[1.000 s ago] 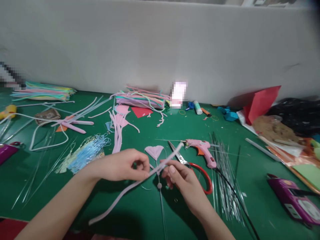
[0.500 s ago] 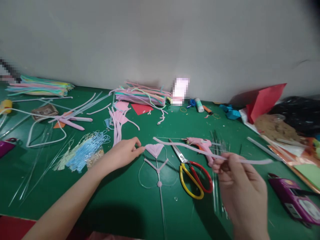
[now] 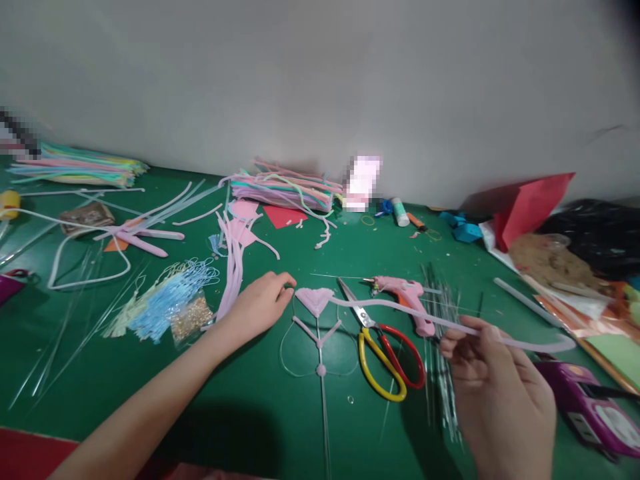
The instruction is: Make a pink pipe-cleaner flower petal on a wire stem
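My right hand [image 3: 497, 380] pinches a long pale-pink pipe cleaner [image 3: 395, 305], which stretches left above the scissors [image 3: 367, 320]. Its far end comes close to a lilac triangular pad [image 3: 315, 302] of fuzzy pipe cleaner. That pad tops a thin wire frame, with a V-shaped pipe cleaner piece [image 3: 319, 343] and a small round pink bead-like piece [image 3: 321, 370] lower on its stem. My left hand [image 3: 267, 299] hovers or rests just left of the pad, fingers loosely bent and holding nothing visible; contact with the pad is unclear. A pink glue gun [image 3: 407, 297] lies behind the scissors.
Bundles of coloured pipe cleaners [image 3: 285, 193] lie along the wall. Blue tassels [image 3: 173, 300] and a bag of gold beads [image 3: 193, 319] are left of my arm. Thin wires [image 3: 443, 347] and a purple device [image 3: 590, 407] lie at right, near a red paper sheet [image 3: 533, 207].
My right hand has moved right and slightly down with the pipe cleaner, whose left end has shifted from above the pad to its right side. My left hand stays beside the pad.
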`<state>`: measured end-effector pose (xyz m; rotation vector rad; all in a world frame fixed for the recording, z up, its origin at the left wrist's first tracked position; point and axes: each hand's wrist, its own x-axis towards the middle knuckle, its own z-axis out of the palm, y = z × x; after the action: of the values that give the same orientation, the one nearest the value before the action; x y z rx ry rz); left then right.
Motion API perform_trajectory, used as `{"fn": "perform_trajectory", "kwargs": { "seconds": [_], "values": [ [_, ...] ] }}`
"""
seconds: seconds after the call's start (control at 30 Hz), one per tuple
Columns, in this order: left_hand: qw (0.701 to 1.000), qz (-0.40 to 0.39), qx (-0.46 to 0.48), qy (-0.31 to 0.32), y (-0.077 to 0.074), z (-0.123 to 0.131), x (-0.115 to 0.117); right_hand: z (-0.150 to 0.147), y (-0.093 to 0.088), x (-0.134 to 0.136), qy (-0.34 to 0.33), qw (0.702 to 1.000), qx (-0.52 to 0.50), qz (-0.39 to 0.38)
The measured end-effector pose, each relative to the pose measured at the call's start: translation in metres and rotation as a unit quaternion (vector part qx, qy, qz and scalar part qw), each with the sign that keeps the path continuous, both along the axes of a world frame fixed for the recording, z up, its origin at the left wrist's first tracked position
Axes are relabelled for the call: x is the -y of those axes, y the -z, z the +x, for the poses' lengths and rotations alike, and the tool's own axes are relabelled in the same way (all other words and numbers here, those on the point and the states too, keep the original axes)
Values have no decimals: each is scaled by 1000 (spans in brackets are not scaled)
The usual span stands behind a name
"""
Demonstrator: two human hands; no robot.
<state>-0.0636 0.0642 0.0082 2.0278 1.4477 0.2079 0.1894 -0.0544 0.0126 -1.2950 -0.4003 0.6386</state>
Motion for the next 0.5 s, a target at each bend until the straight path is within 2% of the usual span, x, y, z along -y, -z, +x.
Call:
{"fn": "perform_trajectory", "kwargs": {
  "seconds": [0.1,0.23,0.37,0.43,0.47,0.5],
  "values": [
    [999,47,18,16,0,2,-4,-2,1,1,-5,999,32,-8],
    [992,79,-24,97,6,11,-8,-4,5,2,-7,999,51,-9],
    [992,60,-35,108,16,20,-13,-6,6,2,-10,999,50,3],
    [993,41,-16,105,15,19,-15,-5,5,0,0,998,60,9],
    [994,20,5,108,13,17,-15,-4,5,-1,14,998,64,18],
    [990,-44,83,106,9,15,-15,-2,5,-2,33,996,70,33]
  ]
}}
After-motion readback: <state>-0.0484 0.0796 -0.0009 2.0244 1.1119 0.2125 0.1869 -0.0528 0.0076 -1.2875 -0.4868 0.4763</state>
